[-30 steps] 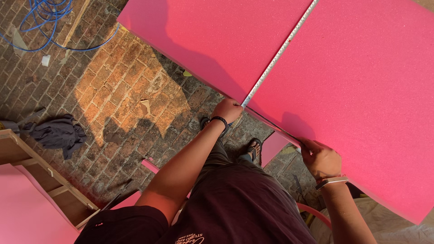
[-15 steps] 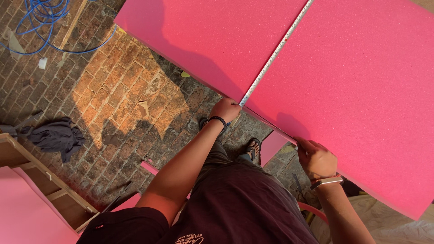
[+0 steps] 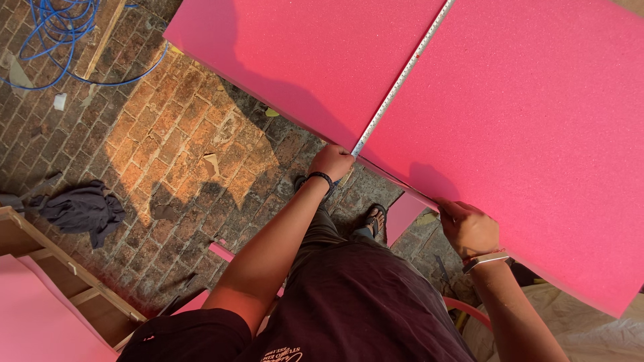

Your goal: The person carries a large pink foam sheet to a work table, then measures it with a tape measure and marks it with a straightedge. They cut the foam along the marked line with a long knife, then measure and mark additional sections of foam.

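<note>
Left hand (image 3: 333, 162) pins tape measure (image 3: 402, 76) on pink foam board (image 3: 523, 114).

A big pink foam board (image 3: 510, 114) slopes across the upper part of the view, above a brick floor (image 3: 168, 154). A tape measure (image 3: 402, 77) lies stretched along its face. The left hand (image 3: 332, 162), a dark band on its wrist, pinches the tape's near end at the board's edge. The right hand (image 3: 468, 228), wearing a metal bracelet, grips that same edge further along. On the bricks lie a coiled blue cable (image 3: 60, 30) and a crumpled dark cloth (image 3: 84, 209).
</note>
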### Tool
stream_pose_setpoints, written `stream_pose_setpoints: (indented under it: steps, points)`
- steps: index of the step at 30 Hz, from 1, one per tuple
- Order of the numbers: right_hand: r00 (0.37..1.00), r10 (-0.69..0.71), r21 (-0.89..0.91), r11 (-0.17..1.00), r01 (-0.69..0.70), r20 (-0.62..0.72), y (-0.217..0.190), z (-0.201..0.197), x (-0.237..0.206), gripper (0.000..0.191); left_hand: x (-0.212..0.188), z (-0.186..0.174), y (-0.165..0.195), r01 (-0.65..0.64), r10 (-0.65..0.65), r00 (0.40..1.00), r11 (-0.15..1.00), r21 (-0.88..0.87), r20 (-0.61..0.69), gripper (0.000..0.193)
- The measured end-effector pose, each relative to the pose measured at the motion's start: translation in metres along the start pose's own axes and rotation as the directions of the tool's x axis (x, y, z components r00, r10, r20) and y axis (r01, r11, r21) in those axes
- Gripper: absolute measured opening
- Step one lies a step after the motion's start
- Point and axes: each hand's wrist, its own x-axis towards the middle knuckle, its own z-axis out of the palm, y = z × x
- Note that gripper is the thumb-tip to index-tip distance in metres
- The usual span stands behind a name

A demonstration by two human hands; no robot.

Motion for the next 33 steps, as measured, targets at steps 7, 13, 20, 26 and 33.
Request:
stream_pose_setpoints:
  steps: [7,13,20,26,33]
  points:
    - [0.999,-0.026,-0.006,1.0,0.026,0.023,0.005,0.003,0.0,0.022,-0.003,0.0,0.002,0.017,-0.017,1.0,1.0,0.013,-0.014,0.026]
    - [0.984,0.16,0.113,0.979,-0.168,0.078,0.021,0.002,-0.014,0.024,-0.006,-0.003,0.006,-0.04,0.04,0.999,0.999,-0.004,-0.017,0.025]
    - [0.808,0.588,0.805,0.462,-0.373,0.037,0.023,-0.001,-0.032,0.027,-0.027,0.032,0.034,-0.022,0.158,0.937,0.916,-0.4,0.312,0.019]
    - [0.554,0.83,0.872,0.317,-0.374,-0.064,0.007,-0.025,-0.092,0.025,-0.071,0.12,0.072,0.106,0.266,0.689,0.883,-0.458,0.674,0.015]
    - [0.224,0.969,0.884,0.194,-0.426,-0.105,0.012,-0.052,-0.206,0.028,-0.139,0.228,0.117,0.171,0.163,0.458,0.948,-0.267,0.874,0.017]
